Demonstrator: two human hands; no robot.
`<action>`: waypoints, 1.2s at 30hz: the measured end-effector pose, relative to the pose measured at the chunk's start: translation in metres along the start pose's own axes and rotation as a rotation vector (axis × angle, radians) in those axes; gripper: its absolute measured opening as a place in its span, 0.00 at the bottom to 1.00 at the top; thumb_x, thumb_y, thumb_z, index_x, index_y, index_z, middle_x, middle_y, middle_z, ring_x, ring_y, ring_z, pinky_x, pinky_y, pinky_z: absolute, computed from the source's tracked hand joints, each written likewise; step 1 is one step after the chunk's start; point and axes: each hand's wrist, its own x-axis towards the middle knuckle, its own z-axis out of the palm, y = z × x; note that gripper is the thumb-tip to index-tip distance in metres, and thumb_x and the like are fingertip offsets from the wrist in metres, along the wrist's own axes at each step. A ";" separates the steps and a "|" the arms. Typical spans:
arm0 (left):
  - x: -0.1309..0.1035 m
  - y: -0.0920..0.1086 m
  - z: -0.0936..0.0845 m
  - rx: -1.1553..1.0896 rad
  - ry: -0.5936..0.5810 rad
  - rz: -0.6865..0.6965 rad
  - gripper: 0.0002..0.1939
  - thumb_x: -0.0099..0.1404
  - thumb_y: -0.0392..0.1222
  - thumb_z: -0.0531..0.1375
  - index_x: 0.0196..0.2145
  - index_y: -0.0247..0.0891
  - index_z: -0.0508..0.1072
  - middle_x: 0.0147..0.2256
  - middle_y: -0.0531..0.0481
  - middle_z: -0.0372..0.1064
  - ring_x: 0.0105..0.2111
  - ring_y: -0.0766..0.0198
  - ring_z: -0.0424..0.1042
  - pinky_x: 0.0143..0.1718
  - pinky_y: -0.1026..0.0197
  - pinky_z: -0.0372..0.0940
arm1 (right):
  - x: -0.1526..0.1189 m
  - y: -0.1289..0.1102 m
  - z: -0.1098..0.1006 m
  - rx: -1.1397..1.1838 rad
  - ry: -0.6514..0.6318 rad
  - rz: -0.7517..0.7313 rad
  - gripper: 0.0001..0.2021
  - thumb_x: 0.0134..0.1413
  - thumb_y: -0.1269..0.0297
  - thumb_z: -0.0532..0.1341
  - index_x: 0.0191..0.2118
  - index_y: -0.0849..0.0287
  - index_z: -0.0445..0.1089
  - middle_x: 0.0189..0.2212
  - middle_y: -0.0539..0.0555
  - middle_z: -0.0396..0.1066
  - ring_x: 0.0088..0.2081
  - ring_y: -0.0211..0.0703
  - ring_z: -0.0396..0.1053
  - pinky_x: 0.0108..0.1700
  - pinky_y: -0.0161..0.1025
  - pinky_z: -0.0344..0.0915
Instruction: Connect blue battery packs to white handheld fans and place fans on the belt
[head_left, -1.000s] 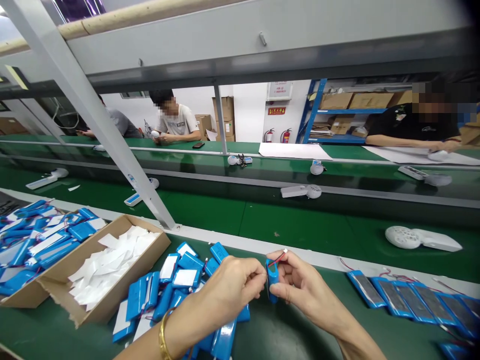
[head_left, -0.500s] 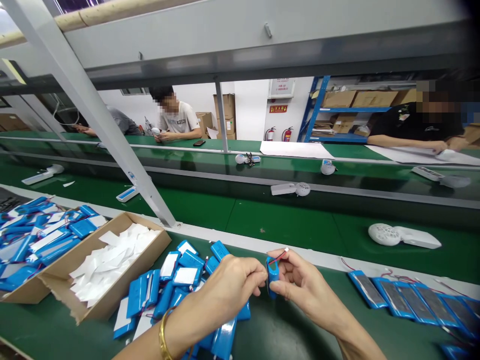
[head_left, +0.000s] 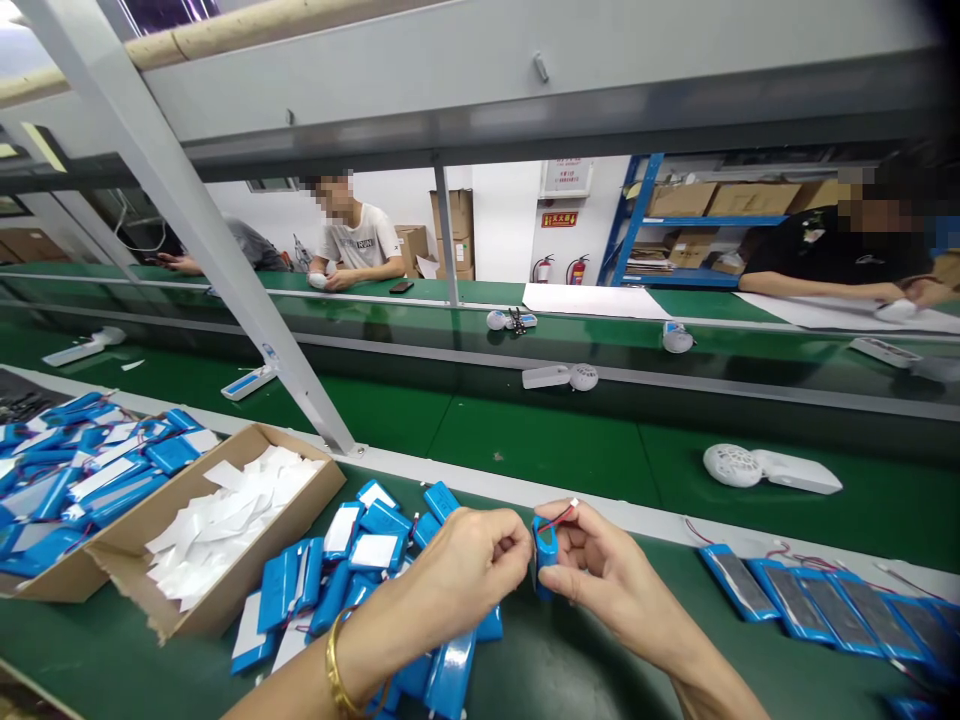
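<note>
Upright between my hands is a blue battery pack point(head_left: 546, 560) with red and black wires and a small white plug at its top. My right hand point(head_left: 592, 560) grips it between thumb and fingers. At the pack's left side, my left hand point(head_left: 487, 555) is closed in a pinch; what its fingertips hold, if anything, is hidden. Below and left of that hand lies a loose pile of blue battery packs point(head_left: 375, 550), several with white labels. To the right, a row of battery packs point(head_left: 806, 595) shows dark grey faces.
A cardboard box point(head_left: 300, 500) of white paper pieces point(head_left: 217, 530) stands left, beside another heap of battery packs point(head_left: 90, 470). White handheld fans point(head_left: 772, 468) lie on the green conveyor belt point(head_left: 562, 455) ahead. A slanted metal post point(head_left: 202, 240) rises at left. Co-workers sit across the line.
The fans on the near belt have shifted left, those on the far belt right. My left hand's fingers have moved slightly; my right hand still holds the battery pack.
</note>
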 end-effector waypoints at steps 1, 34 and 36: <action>0.000 0.000 0.000 -0.018 0.008 -0.007 0.07 0.62 0.37 0.53 0.27 0.37 0.69 0.21 0.58 0.64 0.21 0.73 0.58 0.21 0.70 0.49 | 0.000 0.000 0.001 0.032 -0.007 0.007 0.20 0.51 0.61 0.66 0.48 0.56 0.61 0.31 0.50 0.64 0.29 0.37 0.60 0.30 0.36 0.59; -0.003 -0.006 -0.003 0.120 0.013 0.093 0.11 0.66 0.35 0.52 0.27 0.38 0.68 0.23 0.59 0.67 0.23 0.74 0.63 0.27 0.70 0.52 | 0.005 0.005 0.006 -0.014 0.000 0.042 0.17 0.52 0.68 0.62 0.47 0.57 0.59 0.29 0.49 0.65 0.29 0.37 0.62 0.30 0.36 0.61; -0.002 -0.005 -0.001 0.130 0.027 0.103 0.10 0.64 0.34 0.52 0.26 0.37 0.66 0.22 0.59 0.64 0.22 0.74 0.60 0.25 0.69 0.50 | 0.005 0.006 0.006 -0.026 0.010 0.046 0.17 0.52 0.67 0.62 0.47 0.57 0.59 0.29 0.49 0.65 0.29 0.38 0.62 0.30 0.37 0.61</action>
